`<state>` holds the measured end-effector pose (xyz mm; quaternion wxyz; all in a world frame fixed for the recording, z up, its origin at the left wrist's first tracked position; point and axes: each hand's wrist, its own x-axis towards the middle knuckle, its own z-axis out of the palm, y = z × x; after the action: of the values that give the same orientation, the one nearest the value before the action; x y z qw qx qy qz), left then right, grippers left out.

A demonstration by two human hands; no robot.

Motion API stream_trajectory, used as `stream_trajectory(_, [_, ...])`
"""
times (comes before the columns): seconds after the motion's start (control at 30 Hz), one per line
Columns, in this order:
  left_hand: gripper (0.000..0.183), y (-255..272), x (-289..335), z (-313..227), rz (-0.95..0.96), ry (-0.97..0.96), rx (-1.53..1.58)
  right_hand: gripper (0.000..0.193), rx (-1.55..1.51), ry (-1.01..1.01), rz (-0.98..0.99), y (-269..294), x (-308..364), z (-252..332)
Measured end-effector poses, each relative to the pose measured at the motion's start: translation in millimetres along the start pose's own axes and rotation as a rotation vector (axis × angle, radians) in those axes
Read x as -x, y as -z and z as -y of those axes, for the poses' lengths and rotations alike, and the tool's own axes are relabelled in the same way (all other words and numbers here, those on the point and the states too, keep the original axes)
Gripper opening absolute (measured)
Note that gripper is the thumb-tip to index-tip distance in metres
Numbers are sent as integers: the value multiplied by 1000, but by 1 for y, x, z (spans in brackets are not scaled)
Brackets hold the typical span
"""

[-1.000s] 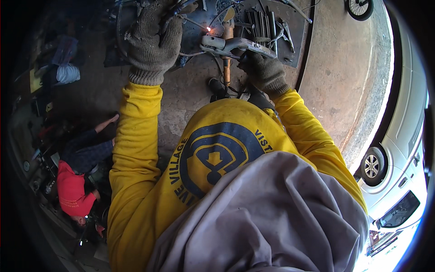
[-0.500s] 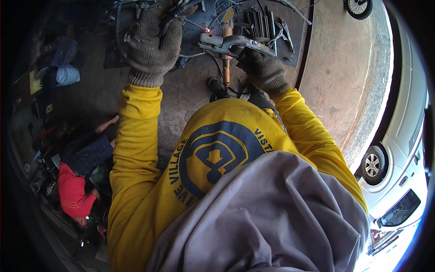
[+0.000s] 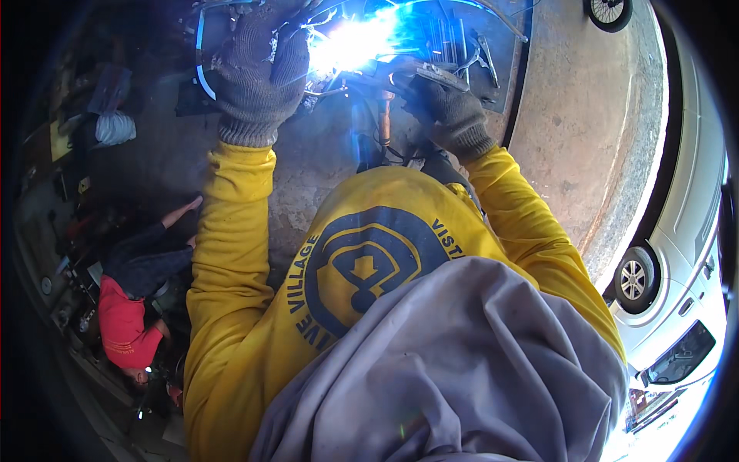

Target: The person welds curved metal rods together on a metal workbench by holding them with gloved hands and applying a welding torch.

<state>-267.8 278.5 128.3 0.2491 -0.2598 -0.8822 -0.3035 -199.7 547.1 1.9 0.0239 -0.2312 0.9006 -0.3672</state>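
Note:
My left hand (image 3: pixel 262 88), in a grey knit glove, is closed on part of a curved metal frame (image 3: pixel 205 73) at the top; its fingertips are partly hidden. My right hand (image 3: pixel 454 115), gloved too, grips a welding electrode holder (image 3: pixel 440 75). Between the hands a blinding blue-white welding arc (image 3: pixel 358 42) burns. Its glare hides the electrode tip and the joint on the frame. Just below the glare an orange-brown tool handle (image 3: pixel 386 119) points toward me.
Locking pliers (image 3: pixel 486 60) lie right of the arc, beside several thin metal rods (image 3: pixel 445 42). A person in a red shirt (image 3: pixel 125 323) is at the lower left. A white vehicle (image 3: pixel 677 231) stands at the right, and a spoked wheel (image 3: pixel 610 11) at the top right.
The small glowing spot at the electrode tip has become a bright arc with blue glare. The electrode holder and both hands stay in nearly the same place.

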Motion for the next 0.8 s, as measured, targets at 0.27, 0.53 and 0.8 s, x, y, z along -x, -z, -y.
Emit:
stream_trajectory(0.27, [33,-1,-4,6,-37,-89,-30,39,58,63,-131,-7,-1,-5])
stream_trajectory(0.53, [36,-1,4,14,-4,-8,93,36,-41,-18,-30,-10,1,-13])
stream_trajectory(0.8, [37,-1,2,12,23,89,131,39,-17,45,-192,-8,2,-8])
